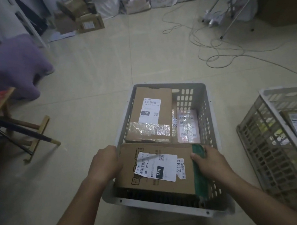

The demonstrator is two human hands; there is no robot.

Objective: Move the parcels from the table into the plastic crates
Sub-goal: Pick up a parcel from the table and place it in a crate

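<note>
The left hand [104, 165] and the right hand [210, 162] clasp opposite ends of a cardboard parcel [161, 168], fingers curled shut on it, over the near end of the grey crate [205, 94] standing on the floor; it sits tilted, so a corner may catch the rim, or the left fingers may get pinched against the wall; this crate holds three parcels counting this one, the large box [151, 112] and a pink packet [187, 126]; a second crate [270, 146] at right shows one.

Head view, steeply down, near the crate [205, 94]
</note>
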